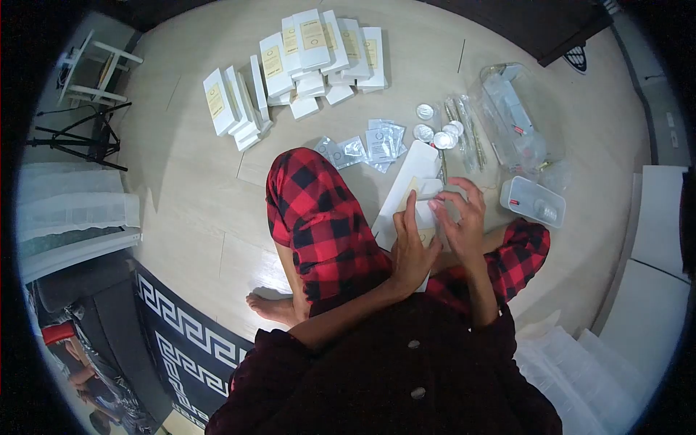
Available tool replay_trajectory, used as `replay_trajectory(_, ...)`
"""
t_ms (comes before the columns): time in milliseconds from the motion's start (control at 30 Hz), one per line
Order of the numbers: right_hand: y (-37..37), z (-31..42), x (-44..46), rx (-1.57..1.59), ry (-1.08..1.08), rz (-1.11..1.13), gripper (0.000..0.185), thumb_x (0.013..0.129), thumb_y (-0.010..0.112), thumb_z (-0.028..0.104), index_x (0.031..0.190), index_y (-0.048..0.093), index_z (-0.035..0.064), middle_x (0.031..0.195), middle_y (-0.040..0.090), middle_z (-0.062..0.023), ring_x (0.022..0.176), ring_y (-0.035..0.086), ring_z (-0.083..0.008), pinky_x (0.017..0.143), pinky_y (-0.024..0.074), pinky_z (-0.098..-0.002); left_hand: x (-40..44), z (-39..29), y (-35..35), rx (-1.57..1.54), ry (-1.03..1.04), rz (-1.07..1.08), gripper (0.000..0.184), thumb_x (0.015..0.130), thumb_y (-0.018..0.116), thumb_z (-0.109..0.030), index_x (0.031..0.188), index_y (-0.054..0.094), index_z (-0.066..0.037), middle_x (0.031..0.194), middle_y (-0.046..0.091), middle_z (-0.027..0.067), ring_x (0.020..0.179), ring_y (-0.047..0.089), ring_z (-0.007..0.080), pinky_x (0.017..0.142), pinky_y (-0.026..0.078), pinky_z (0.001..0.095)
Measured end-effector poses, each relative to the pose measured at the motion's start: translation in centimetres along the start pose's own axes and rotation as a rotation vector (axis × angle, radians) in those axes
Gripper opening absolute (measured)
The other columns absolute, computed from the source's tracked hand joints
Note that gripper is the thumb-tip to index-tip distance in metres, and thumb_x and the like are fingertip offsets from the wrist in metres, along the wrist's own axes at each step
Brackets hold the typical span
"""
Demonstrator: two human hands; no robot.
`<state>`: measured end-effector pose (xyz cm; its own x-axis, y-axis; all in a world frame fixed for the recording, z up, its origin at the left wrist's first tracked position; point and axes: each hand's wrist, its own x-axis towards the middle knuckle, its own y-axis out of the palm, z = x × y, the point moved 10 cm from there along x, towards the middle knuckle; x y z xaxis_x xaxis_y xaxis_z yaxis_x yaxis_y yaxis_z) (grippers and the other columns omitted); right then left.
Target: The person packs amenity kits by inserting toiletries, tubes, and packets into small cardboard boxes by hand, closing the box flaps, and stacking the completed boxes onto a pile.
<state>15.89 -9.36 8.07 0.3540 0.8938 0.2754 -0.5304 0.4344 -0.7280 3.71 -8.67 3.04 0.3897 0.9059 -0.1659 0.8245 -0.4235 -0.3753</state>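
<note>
A white cardboard box [396, 198], partly unfolded with a yellowish label, lies across my lap and the floor between my legs. My left hand [413, 255] is at its near end, the fingers pointing up along the cardboard and gripping its edge. From the right, my right hand [465, 219] pinches a small folded flap with thumb and forefinger, the other fingers curled above. The two hands' fingertips nearly meet at the flap. My palms cover part of the box's near end.
White labelled boxes [313, 40] are piled on the floor ahead. Nearer lie silver sachets [383, 143], round metal tins [444, 140] and thin wrapped sticks [478, 145]. A clear plastic bag [507, 109] and a small plastic tub [533, 197] sit to the right. Another person's arm [81, 375] shows at lower left.
</note>
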Motion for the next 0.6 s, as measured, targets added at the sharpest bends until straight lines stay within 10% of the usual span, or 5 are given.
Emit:
replay_trajectory(267,3.0,-3.3,-0.2,0.368,0.172,0.440,0.015,0.080,0.067,0.016,0.081,0.065,0.0014,0.111,0.052,-0.0110,0.101,0.053,-0.0223,0.085,0.0412,-0.0322,0.9,-1.3,-0.6,-0.174,0.286,-0.007,0.044,0.088,0.050,-0.008,0.131,0.039,-0.005,0.107,0.045,0.0172,0.084,0.054,0.0277,0.071,0.046,0.0340)
replay_trajectory(433,0.7,-3.3,-2.6,0.850,0.392,-0.189,0.016,0.080,0.067,0.011,0.091,0.063,0.0003,0.113,0.053,-0.0098,0.103,0.053,-0.0194,0.086,0.0447,-0.0304,2.4,-0.6,-1.0,-0.286,0.230,0.085,0.026,0.090,0.049,-0.009,0.115,0.052,0.000,0.093,0.055,0.0124,0.073,0.055,0.0195,0.066,0.046,0.0267)
replay_trajectory(600,1.1,-4.7,-5.6,0.888,0.520,-0.277,0.014,0.083,0.064,0.007,0.094,0.062,-0.0002,0.111,0.055,-0.0079,0.098,0.053,-0.0141,0.082,0.0441,-0.0256,2.5,-3.7,-3.1,-0.073,0.460,-0.064,0.013,0.085,0.057,-0.006,0.095,0.061,0.000,0.083,0.058,0.0112,0.071,0.059,0.0253,0.061,0.050,0.0328)
